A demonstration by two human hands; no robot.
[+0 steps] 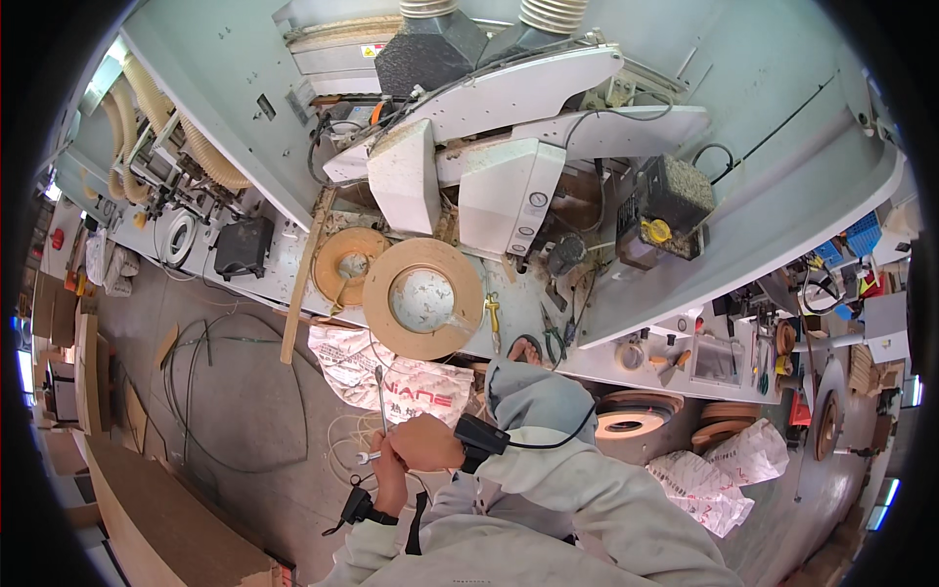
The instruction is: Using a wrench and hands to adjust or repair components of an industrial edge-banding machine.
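Observation:
My left hand [390, 481] is closed low in front of me, a black strap device on its wrist. A small open-end wrench [368, 457] pokes out to its left, held in its fingers. Against it, my right hand [428, 443] is curled shut, back turned up, so what lies inside its fingers is hidden. From between the two hands a slender metal rod-like tool [380, 396] points away from me; which hand grips it I cannot tell. A black box-shaped device [479, 440] is strapped near my right wrist.
Ahead stands an open machine cabinet with white housings [509, 196]. Two edge-band rolls, one large [380, 311], lie on its ledge beside a yellow-handled tool [494, 318] and pliers [554, 342]. Below are a printed white sack [333, 364], more rolls [626, 425], and looped strip [306, 411] on the floor.

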